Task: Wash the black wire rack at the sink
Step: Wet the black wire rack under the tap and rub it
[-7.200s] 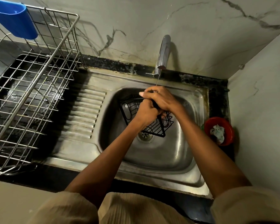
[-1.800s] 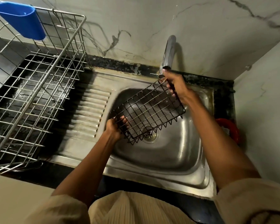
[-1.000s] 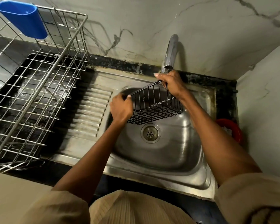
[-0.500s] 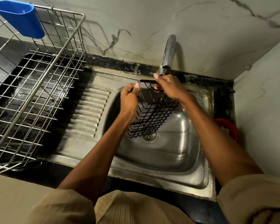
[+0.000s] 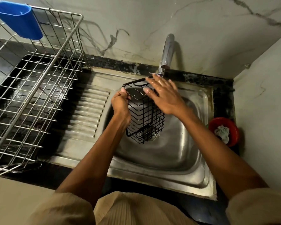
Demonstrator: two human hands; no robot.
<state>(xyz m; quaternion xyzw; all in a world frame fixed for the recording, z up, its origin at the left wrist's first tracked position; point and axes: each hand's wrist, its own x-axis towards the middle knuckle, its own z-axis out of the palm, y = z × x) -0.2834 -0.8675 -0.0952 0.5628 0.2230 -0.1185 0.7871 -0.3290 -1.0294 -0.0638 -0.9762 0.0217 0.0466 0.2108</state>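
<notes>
Rack [image 5: 144, 114] — right of left-hand [image 5: 120, 103] grip

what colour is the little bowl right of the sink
Red bowl, holding a whitish crumpled thing; seen in the head view.

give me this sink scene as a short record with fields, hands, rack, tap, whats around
rack: black wire rack, held on end over the steel sink basin
left hand: left hand grips the rack's upper left edge
right hand: right hand, wet, fingers straight, lies flat on the rack's upper right side
tap: chrome tap, spout just above the right hand's fingertips
left of sink: large silver wire dish rack with a blue plastic cup on its rim
right of sink: red bowl
</notes>
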